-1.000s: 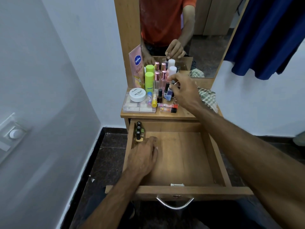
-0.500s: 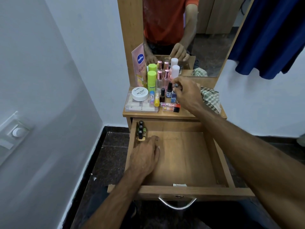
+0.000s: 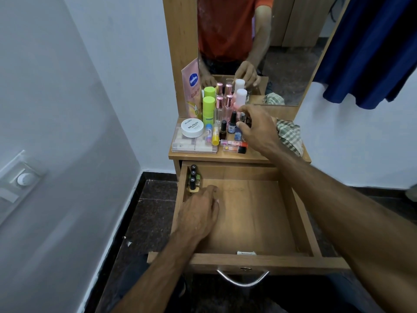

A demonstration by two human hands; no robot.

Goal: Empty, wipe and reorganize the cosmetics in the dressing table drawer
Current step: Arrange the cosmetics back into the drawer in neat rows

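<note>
Head view, looking down: drawer [image 3: 248,213] was pulled out under the table [image 3: 237,155], mostly bare wood inside. Left hand [image 3: 199,214] lay palm-down on the drawer floor at the left side, fingers relaxed and close together, holding nothing. Just beyond its fingertips, in the drawer's back-left corner, stood a short row of dark-capped small bottles [image 3: 193,179] against the left wall; contact with the fingers could not be told.

Right hand [image 3: 257,129] was up over the table top, fingers curled, pinching a small dark-capped bottle [image 3: 242,117] between thumb and fingertips. That bottle sat among the cosmetics cluster, right beside a black-capped nail polish bottle [image 3: 232,123] and a small dark brown bottle [image 3: 223,129].

Further left of the right hand on the table: white round nail polish jar [image 3: 192,128] on a clear plastic box [image 3: 194,144], lime green bottle [image 3: 208,109], yellow tube [image 3: 215,135], two orange-pink tubes [image 3: 234,146] lying flat near the front edge just below the hand. Pink-capped clear bottles [image 3: 223,107] and a white-capped bottle [image 3: 241,97] stood behind. Pink Vaseline sachet [image 3: 191,89] leaned on the mirror frame. Checked cloth [image 3: 290,136] lay bunched on the table right of the hand, touching the wrist area. Mirror [image 3: 259,41] showed the person's orange shirt. Blue fabric [image 3: 372,48] hung at upper right.
</note>
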